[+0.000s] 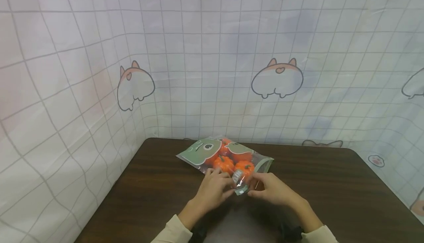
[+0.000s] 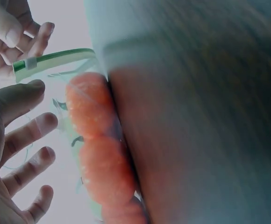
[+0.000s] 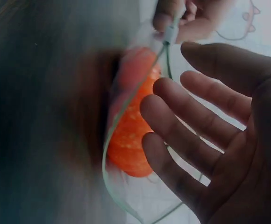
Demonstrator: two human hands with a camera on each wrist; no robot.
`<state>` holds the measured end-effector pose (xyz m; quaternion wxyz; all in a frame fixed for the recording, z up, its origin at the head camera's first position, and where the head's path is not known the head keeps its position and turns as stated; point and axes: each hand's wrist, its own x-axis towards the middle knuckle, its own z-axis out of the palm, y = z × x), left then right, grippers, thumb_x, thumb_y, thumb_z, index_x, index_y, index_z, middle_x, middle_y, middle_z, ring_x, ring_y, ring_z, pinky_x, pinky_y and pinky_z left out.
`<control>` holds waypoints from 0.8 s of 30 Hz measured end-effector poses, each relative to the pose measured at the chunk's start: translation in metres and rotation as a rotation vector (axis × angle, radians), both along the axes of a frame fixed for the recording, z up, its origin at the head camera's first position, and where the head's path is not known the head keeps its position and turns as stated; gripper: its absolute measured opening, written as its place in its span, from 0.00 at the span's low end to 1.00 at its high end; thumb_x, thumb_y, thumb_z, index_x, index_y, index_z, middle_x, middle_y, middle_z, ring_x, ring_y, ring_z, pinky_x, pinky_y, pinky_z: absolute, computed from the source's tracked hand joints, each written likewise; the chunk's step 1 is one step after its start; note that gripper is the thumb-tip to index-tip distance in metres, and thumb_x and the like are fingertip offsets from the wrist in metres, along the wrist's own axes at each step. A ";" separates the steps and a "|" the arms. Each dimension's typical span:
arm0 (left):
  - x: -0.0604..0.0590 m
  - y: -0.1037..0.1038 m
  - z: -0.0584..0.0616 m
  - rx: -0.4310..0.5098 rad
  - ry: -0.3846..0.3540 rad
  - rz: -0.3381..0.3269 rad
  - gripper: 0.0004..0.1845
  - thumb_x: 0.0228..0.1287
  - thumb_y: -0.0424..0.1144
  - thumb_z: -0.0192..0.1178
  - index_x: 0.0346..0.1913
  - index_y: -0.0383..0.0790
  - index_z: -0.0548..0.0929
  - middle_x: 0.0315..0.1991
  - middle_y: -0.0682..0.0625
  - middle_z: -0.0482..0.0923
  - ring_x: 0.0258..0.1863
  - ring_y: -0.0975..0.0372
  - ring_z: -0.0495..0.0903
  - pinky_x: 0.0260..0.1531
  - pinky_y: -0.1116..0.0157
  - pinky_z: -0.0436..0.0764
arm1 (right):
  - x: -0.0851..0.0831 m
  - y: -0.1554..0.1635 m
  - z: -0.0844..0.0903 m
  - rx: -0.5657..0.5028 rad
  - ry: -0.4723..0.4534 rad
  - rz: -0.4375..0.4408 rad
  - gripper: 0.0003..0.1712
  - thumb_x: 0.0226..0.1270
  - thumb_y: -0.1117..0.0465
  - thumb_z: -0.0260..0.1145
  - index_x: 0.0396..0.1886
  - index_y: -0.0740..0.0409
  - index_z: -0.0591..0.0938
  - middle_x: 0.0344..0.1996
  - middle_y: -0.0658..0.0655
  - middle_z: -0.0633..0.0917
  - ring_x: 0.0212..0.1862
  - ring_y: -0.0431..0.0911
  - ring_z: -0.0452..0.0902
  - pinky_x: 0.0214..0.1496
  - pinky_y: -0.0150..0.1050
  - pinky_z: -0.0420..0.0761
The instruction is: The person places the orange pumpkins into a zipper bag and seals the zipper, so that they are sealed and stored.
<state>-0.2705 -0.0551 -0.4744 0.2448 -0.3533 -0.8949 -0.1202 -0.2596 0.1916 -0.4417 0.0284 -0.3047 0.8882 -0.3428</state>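
Observation:
A clear zip bag (image 1: pixel 198 156) with green cartoon print lies on the dark table. Several small orange pumpkins (image 1: pixel 223 164) fill it. My left hand (image 1: pixel 214 187) is at the bag's near left edge, fingers spread in the left wrist view, the thumb beside the green zip strip (image 2: pixel 60 58). On the other side, my right hand (image 1: pixel 273 188) is by the near right corner, its fingers loosely extended beside the bag's mouth (image 3: pixel 105 163). The strips part below a pale slider (image 3: pixel 170 35). Firm contact between either hand and the bag cannot be told.
The dark wooden table (image 1: pixel 159 184) extends around the bag. White grid-patterned cloth (image 1: pixel 212 51) with dog drawings hangs behind and at the sides. A white label (image 1: pixel 236 176) shows on the bag's near part.

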 end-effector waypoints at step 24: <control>0.000 -0.004 0.008 0.062 0.020 -0.044 0.03 0.63 0.49 0.69 0.35 0.56 0.89 0.28 0.66 0.85 0.32 0.69 0.78 0.37 0.66 0.70 | -0.002 -0.024 -0.017 0.074 0.314 -0.083 0.06 0.64 0.55 0.74 0.37 0.42 0.84 0.21 0.35 0.77 0.24 0.27 0.68 0.27 0.28 0.70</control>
